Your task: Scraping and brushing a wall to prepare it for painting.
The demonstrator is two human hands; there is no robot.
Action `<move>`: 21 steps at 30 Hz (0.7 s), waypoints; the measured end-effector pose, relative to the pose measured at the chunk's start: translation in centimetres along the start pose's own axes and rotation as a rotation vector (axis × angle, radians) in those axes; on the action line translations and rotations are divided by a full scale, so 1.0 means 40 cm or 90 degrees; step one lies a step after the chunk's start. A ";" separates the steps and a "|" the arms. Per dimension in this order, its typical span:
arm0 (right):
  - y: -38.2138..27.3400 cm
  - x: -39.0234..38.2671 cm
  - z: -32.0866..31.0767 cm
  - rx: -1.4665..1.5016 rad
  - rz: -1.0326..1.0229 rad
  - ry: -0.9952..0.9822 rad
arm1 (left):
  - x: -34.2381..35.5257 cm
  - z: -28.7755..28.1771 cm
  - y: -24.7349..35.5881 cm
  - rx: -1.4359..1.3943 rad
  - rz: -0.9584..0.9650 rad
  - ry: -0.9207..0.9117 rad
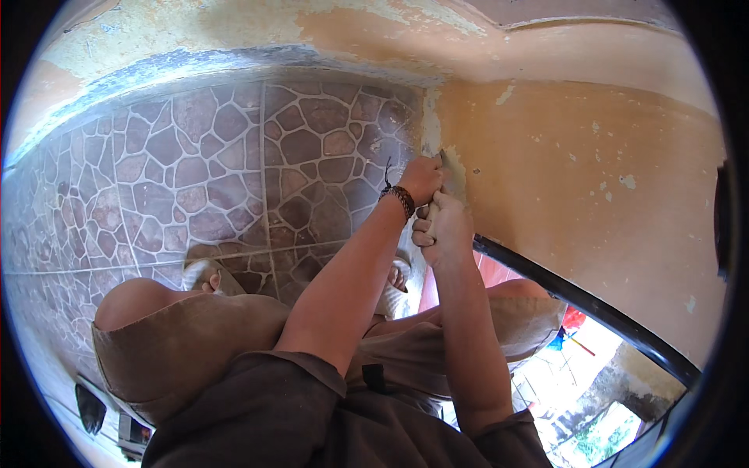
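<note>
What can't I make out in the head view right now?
All in the head view:
- Tool, grip end: mostly covered by the left hand and right hand.
- Most left fingertips: hidden behind that hand's own back.
- Red item: too small in the glare to identify.
- Dark object, far right: cut off by the fisheye rim.

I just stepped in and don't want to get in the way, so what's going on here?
A person is crouching low, working with both bare hands close together at the lower edge of an orange wall. The right hand is closed, seemingly around the handle of a flat-bladed tool, and the left hand is just beyond it, by the blade. The paint around them is patchy, with pale areas showing. Stone-patterned floor lies to their left.
</note>
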State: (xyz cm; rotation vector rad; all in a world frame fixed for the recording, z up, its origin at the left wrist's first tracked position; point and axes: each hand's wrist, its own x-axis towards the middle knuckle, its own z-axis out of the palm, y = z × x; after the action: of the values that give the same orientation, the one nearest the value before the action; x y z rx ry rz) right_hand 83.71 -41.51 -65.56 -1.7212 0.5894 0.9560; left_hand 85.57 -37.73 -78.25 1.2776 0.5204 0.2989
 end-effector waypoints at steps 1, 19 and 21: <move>0.008 -0.008 0.003 0.007 0.000 0.002 | -0.003 -0.005 -0.003 0.037 0.016 0.000; 0.020 0.004 0.020 0.033 -0.005 -0.011 | 0.012 -0.033 -0.013 0.062 0.078 -0.053; 0.017 -0.003 0.023 0.021 -0.006 -0.006 | 0.011 -0.029 -0.017 0.114 0.160 -0.030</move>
State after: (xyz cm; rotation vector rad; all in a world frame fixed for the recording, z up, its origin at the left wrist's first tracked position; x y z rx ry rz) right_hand 82.82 -40.87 -65.98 -1.6880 0.5867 0.9431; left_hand 85.28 -36.73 -79.23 1.5249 0.3516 0.4386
